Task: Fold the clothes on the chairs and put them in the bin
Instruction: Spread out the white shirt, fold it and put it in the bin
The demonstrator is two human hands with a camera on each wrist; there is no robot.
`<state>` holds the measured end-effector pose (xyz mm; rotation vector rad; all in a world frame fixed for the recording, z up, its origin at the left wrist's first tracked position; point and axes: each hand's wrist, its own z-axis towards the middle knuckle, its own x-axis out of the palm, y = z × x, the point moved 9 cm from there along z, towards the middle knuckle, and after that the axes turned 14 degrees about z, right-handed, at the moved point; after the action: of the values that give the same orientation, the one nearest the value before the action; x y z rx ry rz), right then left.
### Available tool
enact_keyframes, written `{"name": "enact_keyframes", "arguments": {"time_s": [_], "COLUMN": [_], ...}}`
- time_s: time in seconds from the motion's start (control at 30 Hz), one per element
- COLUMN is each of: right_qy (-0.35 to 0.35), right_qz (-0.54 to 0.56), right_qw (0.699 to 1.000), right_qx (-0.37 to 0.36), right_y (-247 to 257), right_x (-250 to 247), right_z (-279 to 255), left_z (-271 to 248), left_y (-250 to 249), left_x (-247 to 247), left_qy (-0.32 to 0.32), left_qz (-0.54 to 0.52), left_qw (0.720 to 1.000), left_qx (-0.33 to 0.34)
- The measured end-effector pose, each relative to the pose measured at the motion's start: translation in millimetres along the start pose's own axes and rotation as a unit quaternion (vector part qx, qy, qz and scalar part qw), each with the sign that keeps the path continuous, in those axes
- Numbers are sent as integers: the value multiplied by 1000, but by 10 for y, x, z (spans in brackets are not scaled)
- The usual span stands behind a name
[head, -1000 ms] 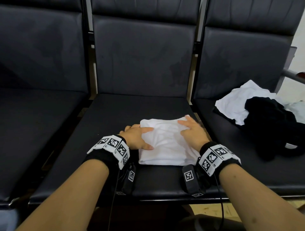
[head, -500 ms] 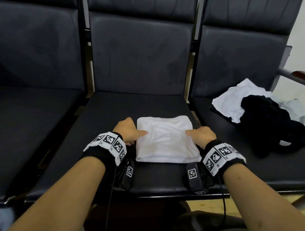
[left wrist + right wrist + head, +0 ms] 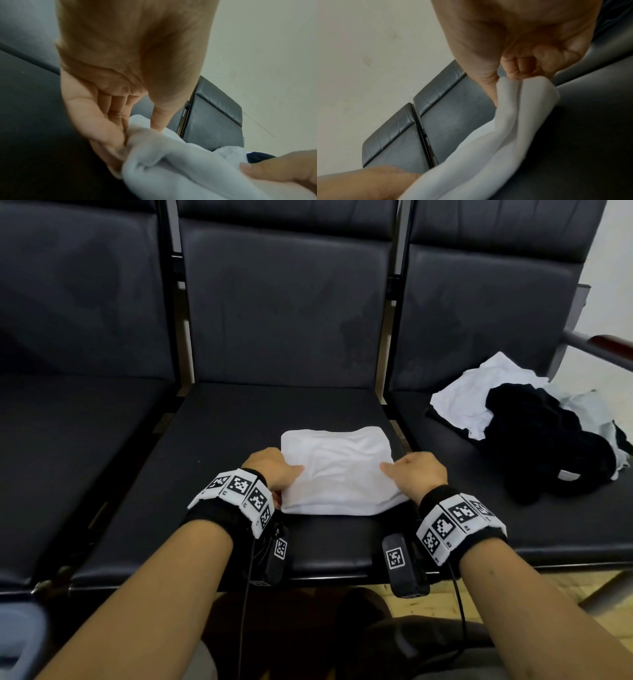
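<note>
You had one white garment [image 3: 337, 470] folded square on the middle chair seat [image 3: 239, 419], both hands' fingers [image 3: 120, 150] pinching its side edges to lift it, while the unfolded pile [image 3: 534, 422] on the seat right of it remained, no bin visible.

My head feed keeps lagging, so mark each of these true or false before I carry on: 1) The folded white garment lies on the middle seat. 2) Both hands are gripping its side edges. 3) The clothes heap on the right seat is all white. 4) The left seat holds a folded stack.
1) True: the folded white garment lies on the middle seat.
2) True: the left hand and the right hand each pinch a side edge, thumb on top.
3) False: the heap holds a black garment over a white garment.
4) False: the left seat shows no clothes.
</note>
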<state>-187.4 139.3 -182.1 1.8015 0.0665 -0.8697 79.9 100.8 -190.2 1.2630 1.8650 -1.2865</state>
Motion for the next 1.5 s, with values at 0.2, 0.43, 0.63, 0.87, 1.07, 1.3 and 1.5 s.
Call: {"name": "enact_keyframes", "arguments": {"time_s": [0.2,0.43,0.63,0.87,1.07,1.3,1.5], "right_qy": [-35,-47,-50,24,37,59,32], "right_qz": [7,146,174,21,35,-68,-46], "right_qw": [999,987,982,999,999,995,998], "right_qx": [-9,-58,-58,-9,12,34,32], "right_y": [-68,-30,-42,-202,-117,-25,62], "right_x": [-169,-266,-349,-218,-13,259,342], "right_z": [-63,-93,-104,-153,-54,80,176], "left_z": [-19,86,164,250,293,325,341], "left_y": [3,47,79,82,67,51,-139], "left_x": [22,42,45,74,102,16,62], "left_qy": [-2,-20,-39,-16,-14,-70,-95], "left_qz": [4,10,32,-8,-148,-73,64], "left_qw": [1000,1000,998,999,989,994,993], "left_qx": [-9,-22,-45,-37,-27,-40,-2]}}
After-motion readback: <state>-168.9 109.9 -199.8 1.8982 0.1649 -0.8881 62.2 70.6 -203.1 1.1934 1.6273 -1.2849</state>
